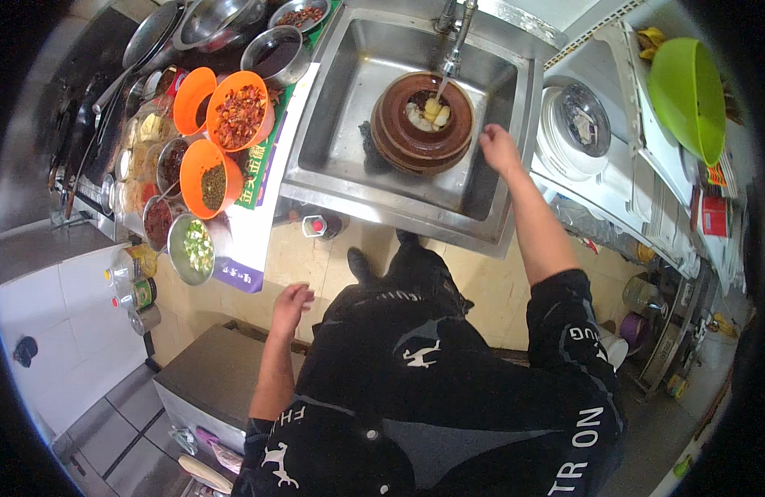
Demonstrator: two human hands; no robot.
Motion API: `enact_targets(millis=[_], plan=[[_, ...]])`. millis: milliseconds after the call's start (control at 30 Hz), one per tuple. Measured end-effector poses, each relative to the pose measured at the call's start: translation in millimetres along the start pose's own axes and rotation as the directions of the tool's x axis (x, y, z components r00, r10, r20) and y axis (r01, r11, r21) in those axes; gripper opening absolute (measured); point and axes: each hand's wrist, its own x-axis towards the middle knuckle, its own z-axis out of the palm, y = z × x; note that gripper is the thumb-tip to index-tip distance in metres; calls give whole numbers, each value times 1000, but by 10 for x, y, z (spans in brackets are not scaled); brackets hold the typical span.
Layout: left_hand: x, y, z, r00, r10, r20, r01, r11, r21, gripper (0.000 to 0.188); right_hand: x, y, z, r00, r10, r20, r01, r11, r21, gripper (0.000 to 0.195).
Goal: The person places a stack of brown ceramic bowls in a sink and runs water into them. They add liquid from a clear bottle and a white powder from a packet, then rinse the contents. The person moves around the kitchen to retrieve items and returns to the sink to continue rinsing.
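A brown glazed earthenware jar stands in the stainless steel sink. Pale, rounded pieces of food lie in its round mouth, and water from the faucet runs onto them. Over the sink's right side, to the right of the jar, is my right hand, holding nothing that I can see; its fingers are curled, and how closed they are is unclear. My left hand hangs in front of my body, below the sink's near left corner, with bent fingers and nothing visible in it. A dark scouring pad touches the jar's left side.
Left of the sink are orange bowls of dried spices, a metal bowl of chopped scallions and a bowl of dark liquid. On the right, a rack holds stacked white plates and a green basin. A bottle stands on the floor.
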Motion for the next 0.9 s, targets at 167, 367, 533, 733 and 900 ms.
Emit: enact_targets(millis=[167,367,533,733,900], plan=[[502,1472,998,922,249,295,-254,967,-21,37,761,66,181,973,136,185,-168,972,165,38],[1589,2060,2199,970,-8,242,138,840,-525,40,680,-121,262,994,79,72,-76,996,-34,39],[1699,2363,2383,979,-23,204,128,846,-518,32,505,-140,263,989,147,-7,-148,987,-59,39],[1956,2667,2297,989,33,141,4,967,-257,41,5,-193,362,885,435,165,-456,741,494,34],[2229,3024,2344,969,139,206,-108,982,-154,59,-351,-295,650,828,506,242,-443,326,835,22]])
